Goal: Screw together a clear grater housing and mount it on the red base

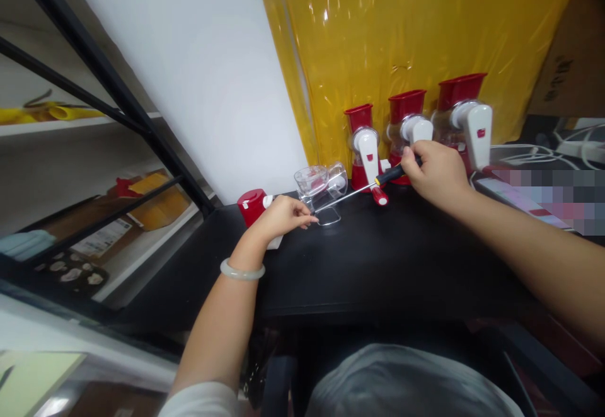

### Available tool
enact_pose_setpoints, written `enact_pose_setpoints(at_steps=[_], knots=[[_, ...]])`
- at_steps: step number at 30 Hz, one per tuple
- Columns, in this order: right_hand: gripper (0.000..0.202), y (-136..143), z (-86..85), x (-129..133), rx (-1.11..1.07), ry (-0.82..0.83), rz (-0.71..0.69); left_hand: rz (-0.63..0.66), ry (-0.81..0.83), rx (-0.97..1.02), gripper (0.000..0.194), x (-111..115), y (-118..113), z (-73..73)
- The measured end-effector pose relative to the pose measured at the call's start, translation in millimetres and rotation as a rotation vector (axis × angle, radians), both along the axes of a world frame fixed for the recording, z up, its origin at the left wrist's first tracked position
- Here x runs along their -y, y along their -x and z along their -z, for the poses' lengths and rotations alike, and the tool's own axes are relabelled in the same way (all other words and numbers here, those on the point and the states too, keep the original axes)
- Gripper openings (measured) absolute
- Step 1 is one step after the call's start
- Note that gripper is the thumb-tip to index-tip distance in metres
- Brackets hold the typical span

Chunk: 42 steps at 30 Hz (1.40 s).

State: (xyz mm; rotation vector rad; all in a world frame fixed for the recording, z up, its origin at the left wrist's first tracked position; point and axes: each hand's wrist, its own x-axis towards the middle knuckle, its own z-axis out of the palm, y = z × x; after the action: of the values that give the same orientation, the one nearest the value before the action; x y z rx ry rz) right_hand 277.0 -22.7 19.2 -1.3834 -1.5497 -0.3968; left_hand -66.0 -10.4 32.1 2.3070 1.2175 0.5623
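Note:
My right hand [437, 171] is wrapped round the dark handle of a screwdriver [350, 194], whose thin metal shaft points left and slightly down. At the shaft's tip, the thumb and fingers of my left hand [286, 218] are pinched together. Whatever they hold there is too small to make out. Just behind the tip lies a clear plastic housing [312, 181] with a round opening on its right. A bent wire loop [331, 220] rests on the table below the shaft. Beside my left hand stands a red plastic base [252, 205], and a white piece [275, 242] is partly hidden under the wrist.
Three red-and-white rotary graters with cranks [362, 146] line the back of the black table [378, 259]. A phone-like flat object [520, 199] and white cables [529, 155] lie at the right. Yellow plastic sheeting [401, 33] hangs behind. A black-framed shelf [155, 133] stands left.

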Motion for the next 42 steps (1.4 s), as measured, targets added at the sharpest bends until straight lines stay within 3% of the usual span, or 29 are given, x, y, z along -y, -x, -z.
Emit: enact_pose_setpoints(at_steps=[9,14,24,29,31,35,38,42], knots=[[0.018,5,-3.8,10,-0.063,-0.117,-0.185,0.040,0.010,0.010,0.026,-4,1,4.7],[0.015,6,-5.2,11,-0.245,-0.049,-0.183,0.042,0.029,0.032,0.024,-3,1,5.2],[0.020,0,-4.1,4,-0.552,0.091,-0.370,0.033,0.044,0.063,0.028,2,-3,3.4],[0.020,-11,-7.8,-2,-0.526,0.013,-0.316,0.028,-0.062,0.089,0.046,13,-1,-9.6],[0.020,-17,-8.8,-5,-0.541,0.010,-0.280,0.051,-0.115,0.140,0.039,15,0,-13.2],[0.019,-23,-8.6,-9,-0.556,0.014,-0.249,0.128,-0.207,0.267,0.005,13,-1,-11.8],[0.020,-21,-8.5,-9,-0.573,0.026,-0.244,0.211,-0.126,0.333,0.026,9,-3,-5.8],[0.021,-18,-9.8,-7,-0.590,0.049,-0.240,0.269,-0.103,0.407,0.034,2,-4,-0.2]])
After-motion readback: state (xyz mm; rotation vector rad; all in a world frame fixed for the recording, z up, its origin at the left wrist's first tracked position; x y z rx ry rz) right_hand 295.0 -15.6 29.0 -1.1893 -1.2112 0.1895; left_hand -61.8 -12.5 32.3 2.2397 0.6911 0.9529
